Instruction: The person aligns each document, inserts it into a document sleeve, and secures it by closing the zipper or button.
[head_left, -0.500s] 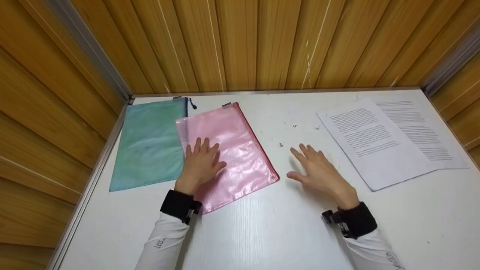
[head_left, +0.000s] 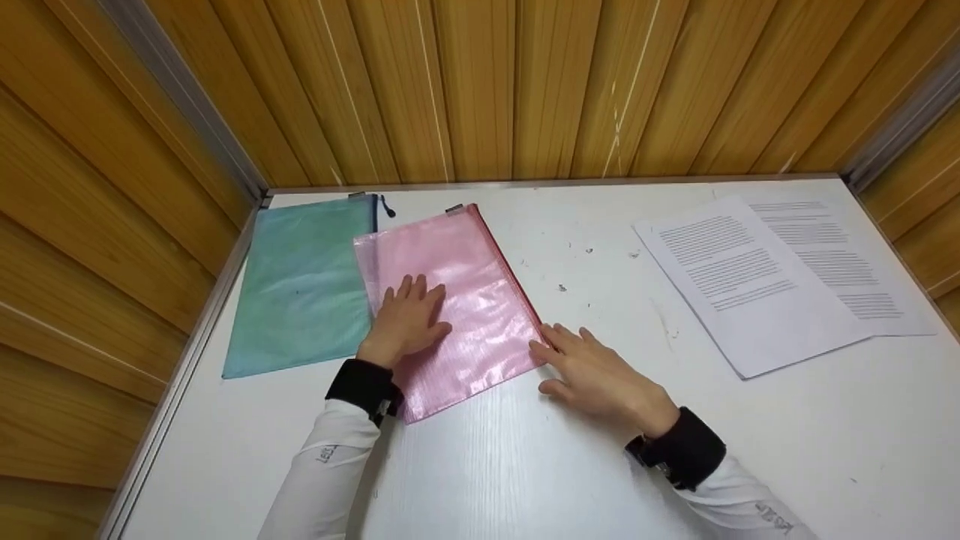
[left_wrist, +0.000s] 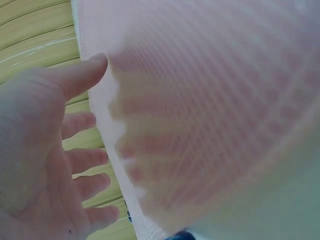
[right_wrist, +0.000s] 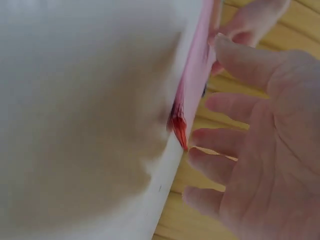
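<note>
A pink mesh zip file pouch [head_left: 480, 285] lies slanted in the middle left of the table, its red zipper edge on the right. My left hand [head_left: 405, 319] is spread over the pouch's left part, fingers extended; the left wrist view shows its palm facing the pink sheet [left_wrist: 200, 90]. At the lower right corner, my right hand [head_left: 600, 371] has its fingertips right at the zipper edge, with the fingers fairly straight. From the right wrist, the red corner [right_wrist: 179, 127] shows beside the fingers. Under the pink pouch's left edge sits a green-blue zip pouch [head_left: 300, 292].
Two overlapping stacks of printed paper, a front one [head_left: 765, 300] and a back one [head_left: 862, 262], lie at the right. Small dark marks dot the white table [head_left: 487, 480]. Wood-patterned walls [head_left: 480, 90] close off the back and sides.
My right hand has moved left and slightly down, from over the bare table to the pink pouch's lower right corner. The left hand stays over the pouch, barely shifted.
</note>
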